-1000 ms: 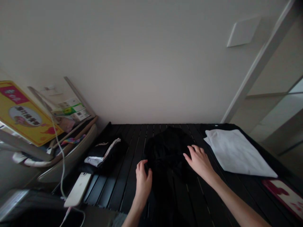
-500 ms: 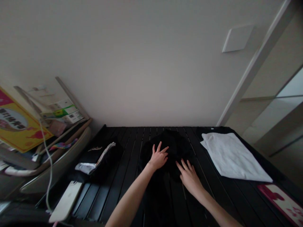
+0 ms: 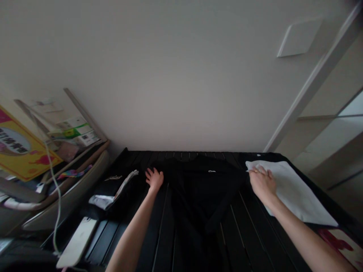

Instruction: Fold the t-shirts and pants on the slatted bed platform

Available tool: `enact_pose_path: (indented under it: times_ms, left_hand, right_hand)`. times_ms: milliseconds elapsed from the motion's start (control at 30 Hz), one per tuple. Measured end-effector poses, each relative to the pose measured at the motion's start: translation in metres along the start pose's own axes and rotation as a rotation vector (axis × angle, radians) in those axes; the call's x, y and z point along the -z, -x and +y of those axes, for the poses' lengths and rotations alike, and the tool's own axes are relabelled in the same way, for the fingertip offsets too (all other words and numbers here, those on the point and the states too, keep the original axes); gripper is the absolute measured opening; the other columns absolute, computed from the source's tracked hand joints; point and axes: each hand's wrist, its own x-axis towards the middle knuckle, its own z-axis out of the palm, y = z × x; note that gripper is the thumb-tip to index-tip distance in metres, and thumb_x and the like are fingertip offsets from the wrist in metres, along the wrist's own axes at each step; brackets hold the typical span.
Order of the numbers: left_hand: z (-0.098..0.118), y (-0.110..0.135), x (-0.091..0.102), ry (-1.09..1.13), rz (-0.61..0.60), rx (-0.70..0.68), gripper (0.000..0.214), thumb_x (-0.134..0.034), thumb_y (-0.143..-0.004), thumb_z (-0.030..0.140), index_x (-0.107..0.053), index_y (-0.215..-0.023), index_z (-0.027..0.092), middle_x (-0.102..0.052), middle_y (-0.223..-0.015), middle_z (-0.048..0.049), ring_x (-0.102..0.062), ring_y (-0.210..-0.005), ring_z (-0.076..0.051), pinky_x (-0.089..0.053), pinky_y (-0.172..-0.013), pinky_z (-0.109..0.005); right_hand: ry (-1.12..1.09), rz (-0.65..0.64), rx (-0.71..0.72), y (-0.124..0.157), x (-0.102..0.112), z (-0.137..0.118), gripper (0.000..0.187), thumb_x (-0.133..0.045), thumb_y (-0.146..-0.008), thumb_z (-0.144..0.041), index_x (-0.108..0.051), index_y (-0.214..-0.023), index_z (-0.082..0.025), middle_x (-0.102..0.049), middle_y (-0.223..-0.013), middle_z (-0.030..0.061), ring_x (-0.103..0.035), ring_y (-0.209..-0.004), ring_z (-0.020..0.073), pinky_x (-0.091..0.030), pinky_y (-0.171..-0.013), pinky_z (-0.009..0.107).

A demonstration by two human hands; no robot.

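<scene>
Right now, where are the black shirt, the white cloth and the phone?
Black shirt (image 3: pixel 208 186), head view: fabric below its white mark.
White cloth (image 3: pixel 296 194), head view: near its middle.
Phone (image 3: pixel 77 242), head view: on its pale back.

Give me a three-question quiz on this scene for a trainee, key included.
1. Multiple choice: what lies between the left hand and the right hand?
A) a yellow box
B) a black shirt
C) a pair of scissors

2. True or false: in this view, the right hand overlaps part of the white cloth.

3. Fill in the blank: the white phone lies on the same side of the shirt as the ____ hand.

Key: 1. B; 2. true; 3. left
</scene>
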Motion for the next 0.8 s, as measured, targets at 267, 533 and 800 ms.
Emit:
enact_pose_path:
  times_ms: [267, 533, 800]
  left_hand:
    - [0.031, 0.025, 0.012, 0.038, 0.098, -0.411, 0.045, -0.037, -0.093, 0.022, -0.039, -0.137, 0.024, -0.036, -0.149, -0.0077, -0.028, -0.137, -0.022, -0.032, -0.107, -0.040]
    - [0.052, 0.005, -0.019, -0.069, -0.053, -0.309, 0.047, -0.038, -0.093, 0.033, -0.042, -0.136, 0.014, -0.045, -0.140, -0.0204, -0.041, -0.127, -0.035, -0.040, -0.096, -0.054]
    - [0.002, -0.027, -0.024, -0.305, -0.286, -0.418, 0.071, -0.032, -0.088, 0.060, -0.026, -0.149, 0.024, -0.014, -0.159, -0.0089, -0.001, -0.144, -0.038, -0.001, -0.103, -0.076]
  right_hand:
    - [-0.300, -0.294, 0.189, -0.043, -0.030, -0.036, 0.073, -0.047, -0.067, -0.007, -0.049, -0.137, -0.026, -0.040, -0.149, 0.0069, -0.036, -0.137, 0.0296, -0.034, -0.108, 0.047]
    - [-0.390, -0.172, 0.131, -0.081, -0.061, -0.094, 0.048, -0.031, -0.093, -0.030, -0.055, -0.130, -0.011, -0.057, -0.132, 0.0153, -0.053, -0.123, 0.0247, -0.039, -0.105, 0.038]
    - [-0.240, -0.113, 0.047, -0.075, -0.115, -0.083, 0.062, -0.024, -0.094, -0.048, -0.025, -0.150, -0.022, -0.021, -0.158, 0.0022, -0.019, -0.144, 0.0229, -0.013, -0.117, 0.047]
